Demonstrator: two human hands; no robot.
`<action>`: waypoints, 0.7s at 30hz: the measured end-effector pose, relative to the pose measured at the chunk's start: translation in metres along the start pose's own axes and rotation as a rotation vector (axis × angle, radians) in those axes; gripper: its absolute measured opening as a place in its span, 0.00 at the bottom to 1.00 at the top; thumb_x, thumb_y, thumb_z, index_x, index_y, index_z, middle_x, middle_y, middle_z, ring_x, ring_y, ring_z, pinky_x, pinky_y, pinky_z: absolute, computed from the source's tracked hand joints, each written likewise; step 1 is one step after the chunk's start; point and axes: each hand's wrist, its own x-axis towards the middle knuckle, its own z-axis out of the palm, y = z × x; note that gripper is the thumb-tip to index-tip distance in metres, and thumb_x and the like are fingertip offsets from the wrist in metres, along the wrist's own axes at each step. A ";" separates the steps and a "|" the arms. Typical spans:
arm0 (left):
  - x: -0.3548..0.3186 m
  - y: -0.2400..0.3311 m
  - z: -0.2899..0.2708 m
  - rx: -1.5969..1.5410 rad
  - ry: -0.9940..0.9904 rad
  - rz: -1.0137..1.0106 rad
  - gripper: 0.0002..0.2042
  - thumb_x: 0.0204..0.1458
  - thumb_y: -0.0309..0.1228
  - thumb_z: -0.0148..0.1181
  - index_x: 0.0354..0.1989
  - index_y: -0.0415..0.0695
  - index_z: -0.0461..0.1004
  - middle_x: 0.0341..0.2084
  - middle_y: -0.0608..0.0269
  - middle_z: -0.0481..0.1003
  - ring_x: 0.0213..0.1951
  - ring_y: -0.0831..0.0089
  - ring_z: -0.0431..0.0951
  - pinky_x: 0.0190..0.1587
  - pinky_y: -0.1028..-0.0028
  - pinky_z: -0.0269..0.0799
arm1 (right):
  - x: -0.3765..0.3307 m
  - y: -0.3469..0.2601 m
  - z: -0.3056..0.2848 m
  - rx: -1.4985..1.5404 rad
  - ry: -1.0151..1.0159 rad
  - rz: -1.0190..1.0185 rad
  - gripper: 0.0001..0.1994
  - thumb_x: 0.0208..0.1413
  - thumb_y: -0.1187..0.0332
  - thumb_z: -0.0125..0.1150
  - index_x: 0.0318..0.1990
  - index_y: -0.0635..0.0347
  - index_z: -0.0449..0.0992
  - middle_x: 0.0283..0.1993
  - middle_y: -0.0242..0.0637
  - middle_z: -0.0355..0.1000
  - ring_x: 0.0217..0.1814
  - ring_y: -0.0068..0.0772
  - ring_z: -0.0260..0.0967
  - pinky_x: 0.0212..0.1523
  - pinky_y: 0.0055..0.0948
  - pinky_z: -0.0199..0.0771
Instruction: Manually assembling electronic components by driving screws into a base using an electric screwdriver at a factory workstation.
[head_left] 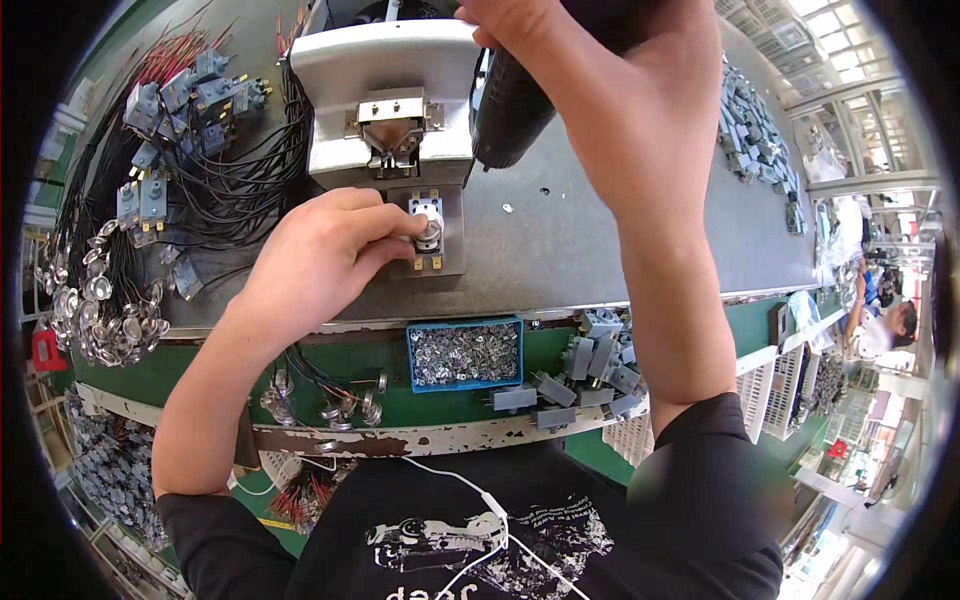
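Observation:
My left hand [325, 245] is closed, its thumb and forefinger pinching a small round metal part [430, 236]. That part sits on a pale component with brass terminals [428, 206], which lies in a flat metal fixture plate [453, 225]. Raised at the top right, my right hand [610, 70] is wrapped round a black cylindrical tool [513, 112]; its upper part is hidden by the hand and lost in shadow. Just beyond the plate stands a bent steel housing [385, 60] with a metal clamp-like head [393, 130] on its front.
Grey switch-like blocks [205, 95] with black wires and round metal caps [110, 310] lie at left. A blue tray [412, 362] of small metal pieces and loose grey blocks [590, 365] are at the near edge. More grey blocks [755, 140] are piled at far right. A person [880, 325] is at right.

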 end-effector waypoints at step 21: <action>-0.006 0.004 0.006 -0.008 0.008 -0.032 0.08 0.57 0.34 0.65 0.41 0.47 0.78 0.32 0.61 0.80 0.40 0.57 0.81 0.43 0.59 0.77 | 0.015 0.008 0.079 0.218 0.082 -0.260 0.30 0.58 0.78 0.68 0.64 0.62 0.57 0.42 0.34 0.74 0.38 0.21 0.74 0.36 0.22 0.76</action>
